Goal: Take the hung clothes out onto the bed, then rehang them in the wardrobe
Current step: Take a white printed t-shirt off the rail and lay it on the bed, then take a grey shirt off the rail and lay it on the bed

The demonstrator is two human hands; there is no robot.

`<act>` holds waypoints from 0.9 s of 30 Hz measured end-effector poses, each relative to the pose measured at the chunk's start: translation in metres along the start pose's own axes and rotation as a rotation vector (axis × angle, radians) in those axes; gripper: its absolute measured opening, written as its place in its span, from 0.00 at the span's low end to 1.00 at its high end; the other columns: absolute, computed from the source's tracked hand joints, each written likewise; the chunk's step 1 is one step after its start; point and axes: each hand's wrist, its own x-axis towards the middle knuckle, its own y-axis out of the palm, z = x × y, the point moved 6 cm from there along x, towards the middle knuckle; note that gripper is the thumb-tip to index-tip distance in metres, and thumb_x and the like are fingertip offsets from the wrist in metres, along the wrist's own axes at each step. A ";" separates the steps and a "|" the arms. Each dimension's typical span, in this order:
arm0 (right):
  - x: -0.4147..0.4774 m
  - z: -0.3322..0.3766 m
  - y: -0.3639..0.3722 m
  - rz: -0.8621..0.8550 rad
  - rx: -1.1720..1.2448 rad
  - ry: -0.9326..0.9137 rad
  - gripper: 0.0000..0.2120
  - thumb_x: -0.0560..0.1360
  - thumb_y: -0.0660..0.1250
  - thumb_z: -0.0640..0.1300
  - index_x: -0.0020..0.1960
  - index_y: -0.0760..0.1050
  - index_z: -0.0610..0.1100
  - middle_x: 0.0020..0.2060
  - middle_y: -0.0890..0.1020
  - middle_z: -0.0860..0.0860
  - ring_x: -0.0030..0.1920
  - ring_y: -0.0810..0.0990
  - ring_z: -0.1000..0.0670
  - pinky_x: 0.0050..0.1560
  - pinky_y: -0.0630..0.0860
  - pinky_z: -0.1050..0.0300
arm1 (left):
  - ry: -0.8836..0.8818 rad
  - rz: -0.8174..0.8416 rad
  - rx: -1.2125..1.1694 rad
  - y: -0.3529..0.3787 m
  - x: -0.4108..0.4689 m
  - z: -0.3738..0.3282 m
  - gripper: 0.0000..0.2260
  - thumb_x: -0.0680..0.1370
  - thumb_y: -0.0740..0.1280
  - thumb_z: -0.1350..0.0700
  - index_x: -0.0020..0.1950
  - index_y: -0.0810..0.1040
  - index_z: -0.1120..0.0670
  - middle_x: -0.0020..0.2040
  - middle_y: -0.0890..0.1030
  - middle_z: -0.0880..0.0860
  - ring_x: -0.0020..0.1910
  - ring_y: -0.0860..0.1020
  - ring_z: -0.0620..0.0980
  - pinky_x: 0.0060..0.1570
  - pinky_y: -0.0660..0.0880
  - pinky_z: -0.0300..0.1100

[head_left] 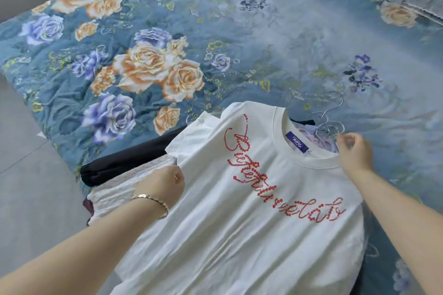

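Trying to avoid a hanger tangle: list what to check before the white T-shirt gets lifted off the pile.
1. The left hand grips the white T-shirt at its shoulder: ok.
2. The right hand at the collar holds one of the wire hangers: cannot tell.
3. The wire hangers lie apart: not ok, bunched beside the collar.
4. The T-shirt's own hanger sits inside it: cannot tell, hidden.
5. The black garment under the T-shirt lies free of it: cannot tell.

Soft, even daylight fills the frame, brightest at the upper right, where the bed [299,43] looks hazy and washed out. Shadows are faint. Wide-angle distortion bends the edges, and the right hand's [354,153] fingers are slightly blurred.
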 end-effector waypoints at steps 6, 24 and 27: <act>-0.052 0.041 0.086 0.539 -0.137 -0.017 0.10 0.77 0.61 0.43 0.53 0.76 0.40 0.46 0.76 0.44 0.52 0.76 0.43 0.50 0.69 0.55 | -0.020 0.038 0.015 -0.006 -0.006 0.016 0.08 0.77 0.57 0.57 0.43 0.74 0.51 0.44 0.76 0.48 0.46 0.74 0.51 0.48 0.74 0.43; -0.569 0.402 0.089 1.003 -0.642 -1.103 0.11 0.74 0.58 0.42 0.33 0.70 0.44 0.48 0.80 0.40 0.50 0.78 0.42 0.45 0.71 0.56 | -0.424 -0.178 -0.167 -0.174 -0.317 0.304 0.06 0.77 0.55 0.57 0.44 0.69 0.47 0.57 0.78 0.49 0.52 0.77 0.52 0.45 0.68 0.38; -0.706 0.456 0.078 0.987 -0.635 -1.333 0.11 0.75 0.57 0.42 0.48 0.78 0.41 0.53 0.81 0.42 0.54 0.79 0.42 0.51 0.74 0.56 | -0.565 -0.261 -0.212 -0.199 -0.412 0.393 0.06 0.77 0.56 0.56 0.47 0.71 0.47 0.58 0.78 0.50 0.53 0.77 0.53 0.47 0.69 0.39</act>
